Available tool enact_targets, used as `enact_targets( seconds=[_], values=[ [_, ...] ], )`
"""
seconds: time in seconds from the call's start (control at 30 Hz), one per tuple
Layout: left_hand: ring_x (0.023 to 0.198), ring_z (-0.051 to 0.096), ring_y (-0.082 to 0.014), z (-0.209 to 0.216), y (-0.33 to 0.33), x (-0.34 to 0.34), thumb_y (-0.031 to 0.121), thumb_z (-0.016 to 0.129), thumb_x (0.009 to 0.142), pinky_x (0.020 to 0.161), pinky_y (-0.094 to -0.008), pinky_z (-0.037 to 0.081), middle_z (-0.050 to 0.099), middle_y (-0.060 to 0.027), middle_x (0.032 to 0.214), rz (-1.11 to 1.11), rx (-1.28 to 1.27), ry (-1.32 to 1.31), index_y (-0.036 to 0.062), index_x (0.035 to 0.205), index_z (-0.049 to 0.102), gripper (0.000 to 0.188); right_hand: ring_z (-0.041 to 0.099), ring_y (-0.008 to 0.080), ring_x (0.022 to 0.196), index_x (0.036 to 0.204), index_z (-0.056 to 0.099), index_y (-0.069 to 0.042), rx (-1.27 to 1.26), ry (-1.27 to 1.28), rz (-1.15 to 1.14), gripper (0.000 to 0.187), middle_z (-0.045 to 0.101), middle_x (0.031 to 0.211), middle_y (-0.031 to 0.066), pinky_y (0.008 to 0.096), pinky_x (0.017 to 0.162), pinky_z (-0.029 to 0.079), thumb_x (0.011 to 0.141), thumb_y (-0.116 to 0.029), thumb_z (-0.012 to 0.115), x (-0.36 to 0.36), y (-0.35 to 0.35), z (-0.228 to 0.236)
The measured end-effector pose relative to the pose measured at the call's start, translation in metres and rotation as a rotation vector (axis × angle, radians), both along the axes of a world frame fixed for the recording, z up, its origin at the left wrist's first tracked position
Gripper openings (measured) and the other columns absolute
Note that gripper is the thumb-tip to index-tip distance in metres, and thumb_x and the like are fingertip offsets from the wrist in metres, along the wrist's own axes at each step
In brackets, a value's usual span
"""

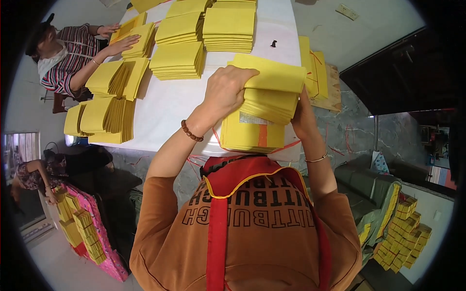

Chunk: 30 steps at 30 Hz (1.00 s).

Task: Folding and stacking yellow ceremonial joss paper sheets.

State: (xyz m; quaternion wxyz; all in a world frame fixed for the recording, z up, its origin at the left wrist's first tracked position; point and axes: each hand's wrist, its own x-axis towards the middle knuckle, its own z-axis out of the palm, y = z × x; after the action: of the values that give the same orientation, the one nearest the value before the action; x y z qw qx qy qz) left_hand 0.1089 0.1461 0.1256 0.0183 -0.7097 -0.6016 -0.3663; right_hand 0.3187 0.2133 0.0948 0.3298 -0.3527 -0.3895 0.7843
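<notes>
Between my two hands is a stack of folded yellow paper (272, 77), tilted, its layers fanning toward me. My left hand (228, 87), with a brown bead bracelet at the wrist, grips the stack's left side, thumb stretched over the top sheet. My right hand (303, 116) closes on the right side; most of its fingers are hidden behind the paper. Below, at the table's near edge, lies a flat yellow paper pile (250, 136) with an orange strip and a silvery patch. Red string (286, 147) runs beside this pile.
Several folded yellow stacks (228, 29) stand on the white table (213, 65). Across its left side a co-worker's hands (124, 44) rest on yellow paper. A second person works at a pink-covered table (104, 242) at lower left. Tied yellow bundles (403, 235) are piled at lower right.
</notes>
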Motion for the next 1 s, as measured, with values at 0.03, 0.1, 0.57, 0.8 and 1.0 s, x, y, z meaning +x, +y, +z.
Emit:
enact_targets(
  seconds=[0.03, 0.1, 0.57, 0.8, 1.0],
  values=[
    [0.076, 0.058, -0.0285, 0.000, 0.001, -0.001, -0.007, 0.054, 0.064, 0.066, -0.0380, 0.046, 0.063, -0.0102, 0.080, 0.009, -0.013, -0.011, 0.0108, 0.101, 0.062, 0.042, 0.031, 0.0188, 0.126, 0.139, 0.015, -0.018, 0.015, 0.010, -0.013, 0.069, 0.031, 0.136, 0.0053, 0.0349, 0.100, 0.032, 0.088, -0.048, 0.051, -0.001, -0.002, 0.002],
    [0.076, 0.058, -0.0285, 0.001, 0.002, -0.001, -0.007, 0.054, 0.064, 0.066, -0.0383, 0.046, 0.062, -0.0099, 0.079, 0.004, 0.001, -0.022, 0.0105, 0.101, 0.062, 0.042, 0.031, 0.0194, 0.127, 0.140, 0.013, -0.018, 0.032, 0.020, -0.029, 0.070, 0.030, 0.136, 0.0058, 0.0350, 0.100, 0.032, 0.088, -0.045, 0.052, -0.002, -0.003, 0.006],
    [0.079, 0.058, -0.0279, -0.029, -0.065, -0.064, -0.004, 0.055, 0.069, 0.071, -0.0356, 0.044, 0.064, -0.0092, 0.089, 0.277, 0.189, -0.201, 0.0085, 0.103, 0.061, 0.037, 0.043, 0.0239, 0.116, 0.139, 0.017, -0.011, 0.002, 0.063, -0.032, 0.074, 0.041, 0.126, 0.0106, 0.0366, 0.098, 0.035, 0.075, -0.003, 0.054, 0.005, 0.003, 0.001],
    [0.087, 0.056, -0.0221, -0.108, -0.129, -0.132, 0.002, 0.056, 0.072, 0.077, -0.0358, 0.041, 0.062, -0.0057, 0.092, 0.450, -0.108, 0.283, 0.0122, 0.107, 0.059, 0.037, 0.042, 0.0218, 0.118, 0.136, 0.027, -0.009, -0.020, -0.009, -0.034, 0.067, 0.043, 0.126, 0.0081, 0.0371, 0.097, 0.036, 0.075, -0.006, 0.056, 0.003, 0.001, 0.003],
    [0.106, 0.046, -0.0239, -0.148, -0.135, -0.121, 0.013, 0.063, 0.068, 0.082, -0.0425, 0.038, 0.048, -0.0069, 0.112, 0.301, -0.384, 0.443, 0.0123, 0.114, 0.048, 0.048, 0.048, 0.0209, 0.114, 0.134, 0.034, -0.009, 0.026, -0.043, -0.090, 0.061, 0.047, 0.125, 0.0070, 0.0360, 0.095, 0.040, 0.077, -0.011, 0.056, 0.007, 0.000, 0.001]
  ],
)
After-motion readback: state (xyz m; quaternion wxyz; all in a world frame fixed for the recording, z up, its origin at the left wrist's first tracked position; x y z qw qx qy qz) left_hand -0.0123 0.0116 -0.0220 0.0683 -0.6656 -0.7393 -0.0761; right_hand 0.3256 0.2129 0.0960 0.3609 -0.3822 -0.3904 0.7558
